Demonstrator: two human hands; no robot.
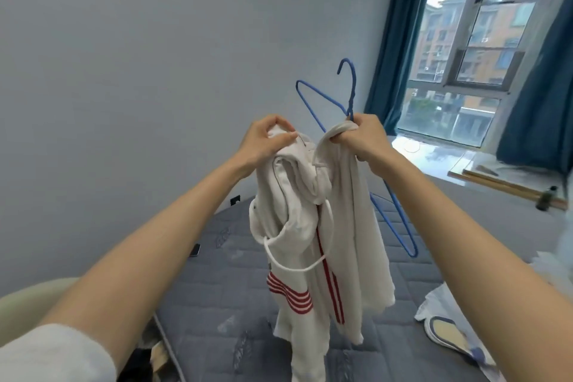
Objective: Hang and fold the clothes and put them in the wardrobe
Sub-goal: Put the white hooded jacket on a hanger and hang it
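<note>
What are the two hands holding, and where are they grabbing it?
The left hand pinches the white hoodie at its top edge. The right hand grips the hoodie's other top edge together with the blue hanger at its neck.

A white hoodie (313, 226) with red stripes on the sleeve cuff and down one side hangs bunched and crumpled in mid-air above the bed, its white drawstring looping loose in front. A blue wire hanger (348, 96) stands tilted behind it, hook upward, one arm running down behind the fabric.
</note>
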